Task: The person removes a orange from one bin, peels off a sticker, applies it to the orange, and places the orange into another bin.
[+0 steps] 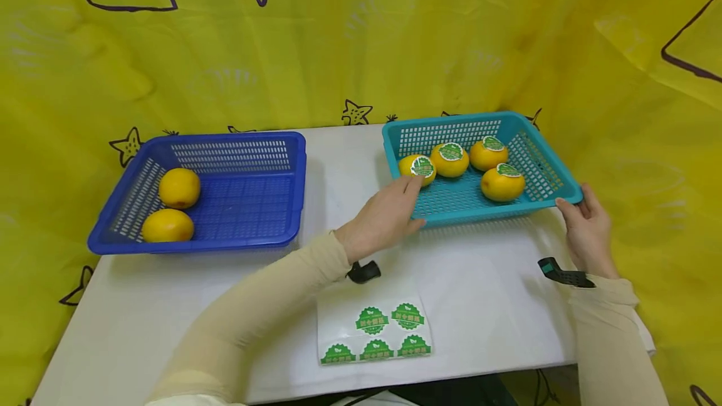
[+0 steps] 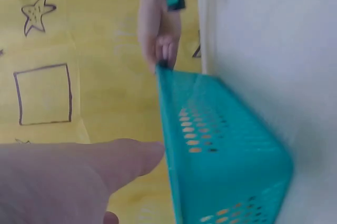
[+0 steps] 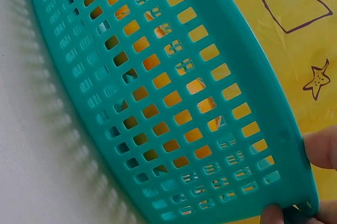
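A teal plastic basket point(image 1: 462, 213) stands at the back right, holding several oval yellow-orange fruits that look like lemons, among them one near its right side point(image 1: 503, 183). Each bears a round green-and-white sticker point(image 1: 452, 151). My right hand point(image 1: 589, 230) grips the basket's front right corner, thumb over the rim and fingers behind it. At the opposite front corner is my left hand point(image 1: 386, 215), its fingers extended over the rim by the leftmost fruit point(image 1: 410, 163). In the left wrist view one extended finger point(image 2: 134, 158) overlaps the rim.
To the left stands a blue basket point(image 1: 242, 244) with two unstickered yellow fruits point(image 1: 179, 188). A sheet of green stickers point(image 1: 338, 312) lies near the front edge of the white table point(image 1: 479, 306). A yellow patterned cloth point(image 1: 316, 49) hangs behind.
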`<state>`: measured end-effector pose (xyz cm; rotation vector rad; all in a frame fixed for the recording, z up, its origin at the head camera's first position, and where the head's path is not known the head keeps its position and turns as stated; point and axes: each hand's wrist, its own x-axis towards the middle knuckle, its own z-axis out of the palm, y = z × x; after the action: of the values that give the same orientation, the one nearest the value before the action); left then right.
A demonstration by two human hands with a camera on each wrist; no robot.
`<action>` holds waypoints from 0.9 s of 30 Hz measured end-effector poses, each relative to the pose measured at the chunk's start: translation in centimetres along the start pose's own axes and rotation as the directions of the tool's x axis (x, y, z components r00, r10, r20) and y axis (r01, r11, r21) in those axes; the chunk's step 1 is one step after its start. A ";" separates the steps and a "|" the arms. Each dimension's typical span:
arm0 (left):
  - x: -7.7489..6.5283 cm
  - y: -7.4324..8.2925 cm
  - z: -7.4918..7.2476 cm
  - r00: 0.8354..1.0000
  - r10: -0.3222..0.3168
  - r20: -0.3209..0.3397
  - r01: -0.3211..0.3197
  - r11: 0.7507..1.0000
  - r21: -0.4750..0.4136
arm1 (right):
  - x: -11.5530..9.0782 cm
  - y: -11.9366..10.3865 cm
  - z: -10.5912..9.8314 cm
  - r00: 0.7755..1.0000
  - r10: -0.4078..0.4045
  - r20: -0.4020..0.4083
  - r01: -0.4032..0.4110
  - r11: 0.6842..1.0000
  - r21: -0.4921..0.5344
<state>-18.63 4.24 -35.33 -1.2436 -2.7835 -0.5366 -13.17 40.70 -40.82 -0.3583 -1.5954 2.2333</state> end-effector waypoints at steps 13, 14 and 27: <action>-11.8 -2.4 1.1 0.997 0.026 -0.071 -0.040 0.978 -0.206 | -0.6 0.9 0.6 1.000 0.011 -0.024 -0.013 0.994 -0.106; -12.5 -2.6 1.1 0.997 0.014 -0.073 -0.032 0.969 -0.247 | -1.0 0.9 0.8 0.999 0.003 -0.053 -0.013 0.982 -0.187; -20.1 -5.1 1.3 0.963 -0.218 -0.161 -0.005 0.579 -0.815 | -7.6 1.9 10.8 0.858 -0.504 0.103 0.463 0.669 -0.582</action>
<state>-8.61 -12.79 -41.66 -0.9440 -2.4022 -2.0029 -11.06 27.62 -39.14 -0.1285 -2.0365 1.2771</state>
